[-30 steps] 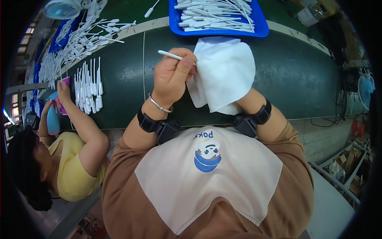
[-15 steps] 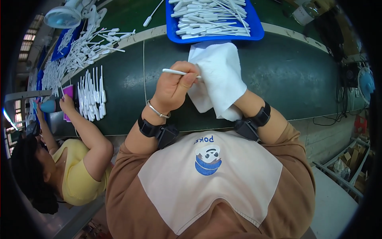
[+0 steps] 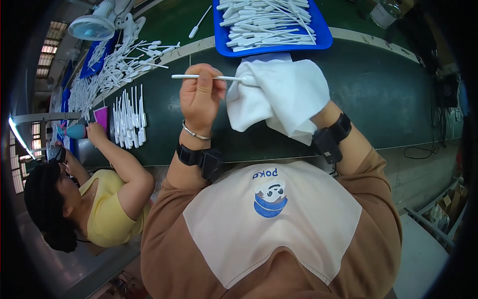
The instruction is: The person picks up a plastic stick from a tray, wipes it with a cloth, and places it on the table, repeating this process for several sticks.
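As left hand [image 3: 200,94] holds stick [image 3: 229,78], cloth [image 3: 286,92] touching it

Long white plastic sticks [image 3: 269,25] lay in the blue oblong plastic tray [image 3: 322,40], top middle, above the floppy white cloth [image 3: 294,89].

The left hand [image 3: 199,99] has shifted toward 9 o'clock, its thumb now pointing to 12. More of the white dropper [image 3: 229,78] shows, its wide end [image 3: 249,80] now visible at the cloth [image 3: 289,92], which spreads wider. The right wrist [image 3: 326,114] has moved toward 3 o'clock.
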Demonstrator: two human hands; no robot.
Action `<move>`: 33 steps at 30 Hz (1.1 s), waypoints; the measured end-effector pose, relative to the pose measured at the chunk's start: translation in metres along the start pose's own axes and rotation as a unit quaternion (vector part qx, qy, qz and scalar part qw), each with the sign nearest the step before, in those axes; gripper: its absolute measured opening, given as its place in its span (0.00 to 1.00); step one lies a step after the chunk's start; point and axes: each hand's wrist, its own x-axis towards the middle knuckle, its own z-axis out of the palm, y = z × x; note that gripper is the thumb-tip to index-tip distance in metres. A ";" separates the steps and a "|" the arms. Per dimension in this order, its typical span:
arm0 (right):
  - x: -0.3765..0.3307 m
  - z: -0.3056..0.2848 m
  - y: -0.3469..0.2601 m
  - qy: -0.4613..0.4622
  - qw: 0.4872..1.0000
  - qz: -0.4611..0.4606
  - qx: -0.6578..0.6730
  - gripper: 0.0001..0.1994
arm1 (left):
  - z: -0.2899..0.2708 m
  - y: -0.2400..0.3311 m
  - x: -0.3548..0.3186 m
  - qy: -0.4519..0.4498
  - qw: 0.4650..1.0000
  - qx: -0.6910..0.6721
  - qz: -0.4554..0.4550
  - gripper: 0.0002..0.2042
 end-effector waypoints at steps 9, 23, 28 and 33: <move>0.004 0.023 -0.002 0.043 0.968 0.136 0.206 0.11 | -0.005 0.002 -0.001 0.028 0.998 0.045 0.023 0.06; -0.019 0.031 0.017 0.045 0.740 0.384 0.551 0.11 | 0.034 -0.021 0.012 -0.027 0.995 -0.041 -0.091 0.06; -0.023 0.045 0.027 0.127 0.545 0.398 0.727 0.10 | 0.043 -0.042 0.049 -0.016 0.935 -0.273 -0.228 0.06; -0.013 0.060 0.025 0.218 0.408 0.367 0.807 0.09 | 0.048 -0.054 0.124 0.048 0.936 -0.161 -0.309 0.07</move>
